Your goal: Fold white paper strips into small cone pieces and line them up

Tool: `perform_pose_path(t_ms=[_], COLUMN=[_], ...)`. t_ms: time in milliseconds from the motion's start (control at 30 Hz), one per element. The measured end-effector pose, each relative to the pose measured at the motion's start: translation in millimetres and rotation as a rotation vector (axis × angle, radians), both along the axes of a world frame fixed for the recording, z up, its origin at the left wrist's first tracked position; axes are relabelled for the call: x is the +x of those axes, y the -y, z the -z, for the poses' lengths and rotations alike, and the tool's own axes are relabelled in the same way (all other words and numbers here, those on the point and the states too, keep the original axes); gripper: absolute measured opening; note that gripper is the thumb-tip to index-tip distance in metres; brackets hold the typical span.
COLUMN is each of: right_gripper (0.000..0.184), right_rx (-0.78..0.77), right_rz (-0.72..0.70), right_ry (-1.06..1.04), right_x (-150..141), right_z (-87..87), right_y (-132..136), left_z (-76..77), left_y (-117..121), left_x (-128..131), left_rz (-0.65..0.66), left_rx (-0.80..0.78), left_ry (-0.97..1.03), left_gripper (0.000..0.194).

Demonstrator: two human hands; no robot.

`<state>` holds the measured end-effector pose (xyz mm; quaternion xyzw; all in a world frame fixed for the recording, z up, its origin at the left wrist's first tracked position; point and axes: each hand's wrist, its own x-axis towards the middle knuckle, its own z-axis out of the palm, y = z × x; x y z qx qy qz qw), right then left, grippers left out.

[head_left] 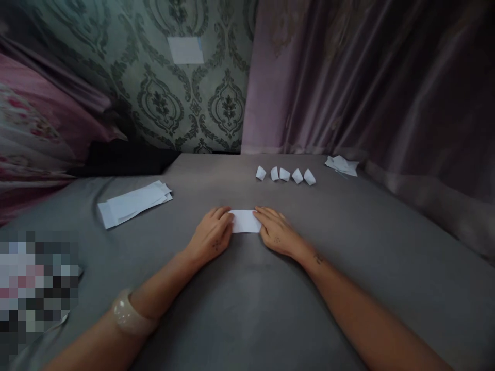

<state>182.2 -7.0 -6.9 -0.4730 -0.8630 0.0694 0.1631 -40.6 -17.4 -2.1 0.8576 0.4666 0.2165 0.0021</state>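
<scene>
While paper strips [135, 203] lie left of the white sheet [246, 221], my left hand [212, 234] grips its left end, the sheet spanning between my hands, and my right hand [279, 232] grips its right end; beyond the sheet and rightward sit five folded papers [285, 175], then paper scraps [342, 165].

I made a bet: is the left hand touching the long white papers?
Apart. The head view shows grey cloth between the left hand and the long white papers.
</scene>
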Motion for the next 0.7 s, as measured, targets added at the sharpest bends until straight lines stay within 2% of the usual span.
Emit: perform_pose_path(t_ms=[133, 233, 400, 500, 600, 700], right_gripper=[0.048, 0.048, 0.047, 0.047, 0.052, 0.065], right_rx=[0.017, 0.004, -0.025, -0.054, -0.06, -0.007], right_rz=[0.007, 0.017, 0.005, 0.007, 0.016, -0.023], right_ry=[-0.037, -0.058, -0.093, -0.153, -0.285, -0.332], right_x=[-1, 0, 2, 3, 5, 9], right_z=[1.2, 2.9, 3.9, 4.2, 2.1, -1.6], right_y=[-1, -1, 0, -1, 0, 6], left_z=[-2.3, -3.3, -5.9, -9.4, -11.6, -11.1], left_y=[-1, -4, -2, 2, 4, 4], left_x=[12, 14, 20, 23, 20, 12], left_rz=[0.121, 0.157, 0.208, 0.196, 0.13, 0.104], left_rx=[-0.032, -0.061, 0.062, 0.079, 0.065, 0.088], left_ry=[-0.027, -0.075, -0.328, -0.422, -0.374, -0.169], left_gripper=[0.033, 0.032, 0.025, 0.021, 0.019, 0.021])
